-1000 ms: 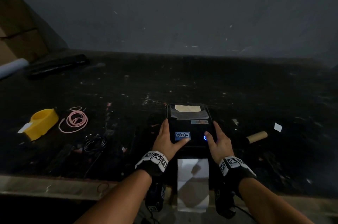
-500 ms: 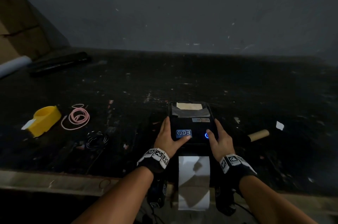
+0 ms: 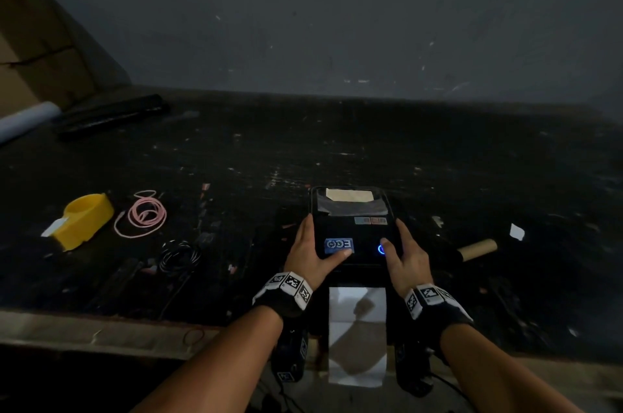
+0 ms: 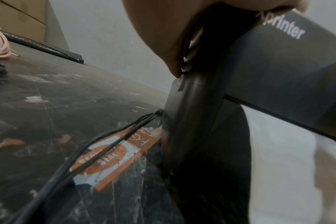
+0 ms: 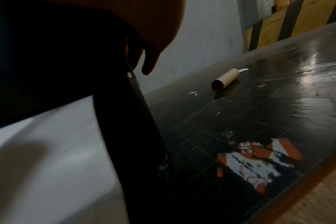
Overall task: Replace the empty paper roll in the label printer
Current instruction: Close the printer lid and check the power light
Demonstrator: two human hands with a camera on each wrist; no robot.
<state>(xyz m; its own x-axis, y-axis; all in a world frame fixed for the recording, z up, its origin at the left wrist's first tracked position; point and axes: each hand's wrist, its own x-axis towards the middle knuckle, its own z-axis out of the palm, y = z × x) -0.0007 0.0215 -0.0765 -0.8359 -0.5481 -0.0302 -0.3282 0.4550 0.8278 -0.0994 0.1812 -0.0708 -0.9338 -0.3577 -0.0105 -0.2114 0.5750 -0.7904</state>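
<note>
The black label printer [image 3: 350,230] stands near the table's front edge, its lid down and a blue ring light lit on top. My left hand [image 3: 312,252] lies on its left side, thumb on the lid by a blue sticker, fingers straight along the edge. My right hand [image 3: 406,254] mirrors it on the right, thumb beside the light. A white paper strip [image 3: 357,335] comes out of the front and hangs over the table edge. The empty cardboard core [image 3: 478,249] lies on the table to the right, also in the right wrist view as the core [image 5: 224,79].
Left of the printer lie a yellow tape dispenser [image 3: 86,220], a pink cord coil [image 3: 143,213] and a black cable coil [image 3: 180,256]. A cardboard box [image 3: 37,52], a white tube [image 3: 27,119] and a long black object [image 3: 111,116] sit at the back left. Thin black cables [image 4: 86,151] run to the printer's left side.
Both hands have stayed on the printer lid in the same pose. Only the head view has shifted slightly.
</note>
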